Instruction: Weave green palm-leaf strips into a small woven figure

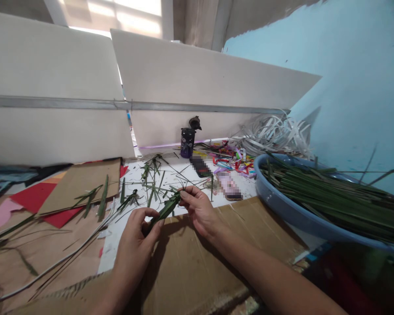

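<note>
A folded green leaf piece [169, 206] is held between my two hands, above the front edge of a white sheet. My left hand [143, 232] is closed on its lower left end, thumb and fingers pinching it. At the upper right end, my right hand [198, 209] pinches the piece, where thin dark strands stick out. Brown cardboard [190, 267] lies under and in front of my hands. Cut leaf scraps [153, 188] are scattered just beyond them.
A blue basin [272, 197] full of long green leaves stands at the right. Behind are a dark bottle [187, 143], a dark phone-like object [201, 167], coloured strips [239, 164] and coiled white strips [272, 133]. Red paper [36, 197] and a brown card [85, 183] lie left.
</note>
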The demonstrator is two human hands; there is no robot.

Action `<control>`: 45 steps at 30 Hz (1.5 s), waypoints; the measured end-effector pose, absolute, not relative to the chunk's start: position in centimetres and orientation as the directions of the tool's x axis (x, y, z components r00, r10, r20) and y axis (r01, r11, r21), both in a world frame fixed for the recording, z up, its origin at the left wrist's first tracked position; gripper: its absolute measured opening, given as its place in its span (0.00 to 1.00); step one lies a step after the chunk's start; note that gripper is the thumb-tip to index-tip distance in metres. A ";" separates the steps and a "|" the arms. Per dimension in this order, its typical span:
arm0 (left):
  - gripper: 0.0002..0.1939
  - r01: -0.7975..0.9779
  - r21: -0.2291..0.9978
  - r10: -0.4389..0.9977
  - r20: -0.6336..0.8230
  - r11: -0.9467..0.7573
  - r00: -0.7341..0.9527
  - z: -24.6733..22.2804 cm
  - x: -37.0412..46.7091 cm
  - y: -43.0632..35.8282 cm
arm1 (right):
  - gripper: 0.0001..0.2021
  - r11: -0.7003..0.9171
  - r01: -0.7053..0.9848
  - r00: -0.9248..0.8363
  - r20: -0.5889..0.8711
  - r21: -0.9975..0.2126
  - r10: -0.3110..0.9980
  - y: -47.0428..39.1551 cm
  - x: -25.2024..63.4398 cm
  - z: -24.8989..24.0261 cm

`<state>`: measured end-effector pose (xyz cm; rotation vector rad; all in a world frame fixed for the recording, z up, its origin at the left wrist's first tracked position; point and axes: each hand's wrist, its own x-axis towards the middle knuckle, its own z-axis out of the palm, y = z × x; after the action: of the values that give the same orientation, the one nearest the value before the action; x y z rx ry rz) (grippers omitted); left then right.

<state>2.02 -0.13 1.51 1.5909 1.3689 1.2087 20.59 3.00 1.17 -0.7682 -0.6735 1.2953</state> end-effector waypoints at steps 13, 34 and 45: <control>0.14 0.344 0.925 0.987 0.151 -0.163 0.060 1.2 1.9 -0.1 | 0.15 0.115 -0.568 0.156 0.030 -0.815 0.987 3.1 20.7 1.1; 0.13 0.391 0.895 0.976 0.208 -0.217 0.066 0.9 1.9 0.2 | 0.16 0.101 -0.595 0.158 0.007 -0.797 0.987 3.2 20.6 1.1; 0.14 0.379 0.901 0.977 0.200 -0.212 0.072 0.8 1.8 0.2 | 0.16 0.106 -0.602 0.152 0.016 -0.791 0.988 3.3 20.6 0.7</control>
<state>1.82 0.24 0.77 1.6780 1.3628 1.1288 20.61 3.26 0.72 -0.7396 -0.6556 1.3040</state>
